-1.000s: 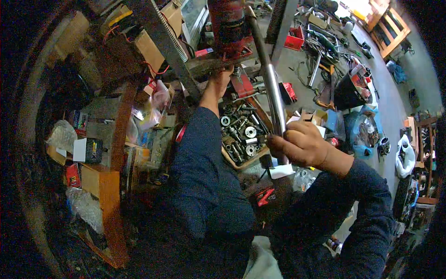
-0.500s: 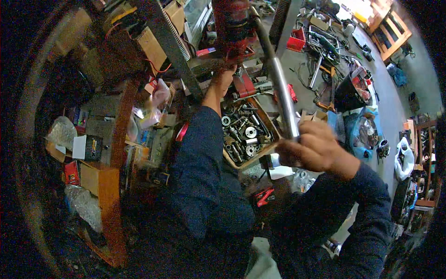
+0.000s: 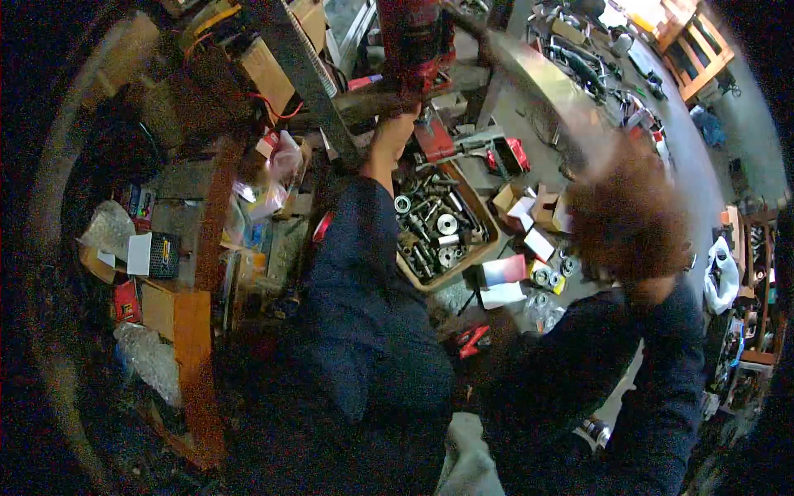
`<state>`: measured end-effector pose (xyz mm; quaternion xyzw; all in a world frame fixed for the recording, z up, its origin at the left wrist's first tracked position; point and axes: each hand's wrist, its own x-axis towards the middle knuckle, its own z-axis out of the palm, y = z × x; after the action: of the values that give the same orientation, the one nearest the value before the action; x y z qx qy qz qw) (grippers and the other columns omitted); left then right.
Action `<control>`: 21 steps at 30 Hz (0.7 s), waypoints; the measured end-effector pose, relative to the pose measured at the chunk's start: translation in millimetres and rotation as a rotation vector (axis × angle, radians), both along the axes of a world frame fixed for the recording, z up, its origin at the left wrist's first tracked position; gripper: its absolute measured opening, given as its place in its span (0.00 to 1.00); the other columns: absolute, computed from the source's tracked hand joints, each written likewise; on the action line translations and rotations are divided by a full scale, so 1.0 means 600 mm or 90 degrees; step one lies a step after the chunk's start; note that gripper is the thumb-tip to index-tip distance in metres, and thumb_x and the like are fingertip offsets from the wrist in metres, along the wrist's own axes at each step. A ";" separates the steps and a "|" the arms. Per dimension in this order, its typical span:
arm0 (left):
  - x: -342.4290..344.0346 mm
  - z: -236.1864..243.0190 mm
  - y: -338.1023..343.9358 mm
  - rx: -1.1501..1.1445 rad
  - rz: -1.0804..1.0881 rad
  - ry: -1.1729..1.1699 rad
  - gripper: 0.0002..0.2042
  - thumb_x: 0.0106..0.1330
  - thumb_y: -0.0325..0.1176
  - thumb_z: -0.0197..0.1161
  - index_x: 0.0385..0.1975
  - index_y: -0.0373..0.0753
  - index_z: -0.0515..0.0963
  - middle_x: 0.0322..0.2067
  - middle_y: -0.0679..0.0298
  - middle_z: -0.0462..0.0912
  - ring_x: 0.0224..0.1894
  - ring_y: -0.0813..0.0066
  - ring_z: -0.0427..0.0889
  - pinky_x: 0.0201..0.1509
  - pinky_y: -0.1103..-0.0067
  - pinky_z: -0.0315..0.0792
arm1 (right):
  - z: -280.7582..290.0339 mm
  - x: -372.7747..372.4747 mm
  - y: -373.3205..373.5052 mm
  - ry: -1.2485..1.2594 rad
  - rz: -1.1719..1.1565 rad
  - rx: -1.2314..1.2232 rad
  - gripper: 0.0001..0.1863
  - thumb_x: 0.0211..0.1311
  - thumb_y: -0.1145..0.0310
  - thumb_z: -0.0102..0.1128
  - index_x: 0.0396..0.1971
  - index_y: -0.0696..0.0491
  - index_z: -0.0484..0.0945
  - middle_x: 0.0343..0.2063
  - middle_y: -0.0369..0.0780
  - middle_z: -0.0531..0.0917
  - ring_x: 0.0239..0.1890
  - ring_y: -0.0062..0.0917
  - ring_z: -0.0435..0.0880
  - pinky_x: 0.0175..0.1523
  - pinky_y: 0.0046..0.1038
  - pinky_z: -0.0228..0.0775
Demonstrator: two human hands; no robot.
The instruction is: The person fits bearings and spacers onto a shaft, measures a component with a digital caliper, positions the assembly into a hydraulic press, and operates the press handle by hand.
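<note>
My right hand [image 3: 633,215], smeared by motion, is at the end of a long metal lever bar [image 3: 542,78], its fingers wrapped round it. The bar is blurred too and runs up to the left toward a red jack-like cylinder [image 3: 413,41] between two steel posts. My left hand [image 3: 393,142] reaches up beneath the lower end of that cylinder. Its fingers are hidden there, so what they touch does not show. Just below my left wrist lies a tray [image 3: 485,207] full of loose metal parts, such as rings, sockets and shafts.
A slanted steel post [image 3: 302,78] stands left of the cylinder. Small opened boxes [image 3: 550,211] and bearing-like rings [image 3: 546,277] lie right of the tray. Red-handled pliers [image 3: 473,341] are nearer me. A wooden box [image 3: 194,355] is at left, a wooden pallet [image 3: 699,54] far right.
My right hand has swung the lever bar outward to the right, uncovering the boxes and rings beside the tray. My left hand stays under the cylinder.
</note>
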<state>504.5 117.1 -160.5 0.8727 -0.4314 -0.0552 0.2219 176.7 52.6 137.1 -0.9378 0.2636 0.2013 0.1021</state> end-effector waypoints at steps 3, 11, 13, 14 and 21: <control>-0.007 0.013 0.000 -0.188 0.205 0.546 0.14 0.74 0.35 0.48 0.51 0.38 0.76 0.51 0.55 0.79 0.59 0.60 0.70 0.66 0.70 0.63 | 0.048 0.030 -0.046 -0.855 0.276 -0.537 0.21 0.60 0.67 0.56 0.55 0.51 0.75 0.53 0.43 0.78 0.49 0.30 0.79 0.45 0.35 0.74; 0.007 -0.018 -0.018 -0.538 0.007 0.283 0.13 0.70 0.39 0.52 0.45 0.37 0.77 0.42 0.58 0.79 0.42 0.61 0.74 0.52 0.68 0.69 | -0.087 0.001 0.026 -0.619 0.584 -0.068 0.18 0.54 0.53 0.63 0.32 0.54 0.82 0.23 0.44 0.79 0.27 0.39 0.80 0.32 0.41 0.69; 0.022 -0.040 -0.015 -0.390 0.014 0.203 0.12 0.69 0.37 0.52 0.41 0.37 0.77 0.36 0.62 0.77 0.34 0.65 0.72 0.45 0.68 0.68 | -0.034 0.002 -0.015 -0.653 0.435 -0.230 0.17 0.55 0.54 0.63 0.33 0.55 0.82 0.23 0.44 0.78 0.26 0.39 0.79 0.31 0.41 0.68; 0.029 -0.047 -0.014 -0.303 0.061 0.308 0.11 0.68 0.36 0.52 0.39 0.36 0.78 0.33 0.62 0.76 0.34 0.66 0.71 0.44 0.68 0.67 | -0.011 0.008 -0.033 -0.726 0.359 -0.356 0.17 0.56 0.55 0.63 0.33 0.55 0.82 0.22 0.44 0.77 0.26 0.39 0.78 0.30 0.41 0.67; 0.004 -0.026 -0.016 -0.439 -0.022 0.108 0.14 0.71 0.35 0.53 0.52 0.36 0.74 0.48 0.54 0.79 0.44 0.58 0.75 0.56 0.70 0.68 | -0.094 0.011 0.056 -0.556 0.522 -0.021 0.14 0.60 0.61 0.61 0.36 0.56 0.81 0.21 0.42 0.73 0.23 0.41 0.74 0.27 0.43 0.63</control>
<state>507.1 107.2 -176.2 0.7317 -0.4193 0.0178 0.5372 183.5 86.0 80.6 -0.9604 -0.1833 -0.1841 0.1003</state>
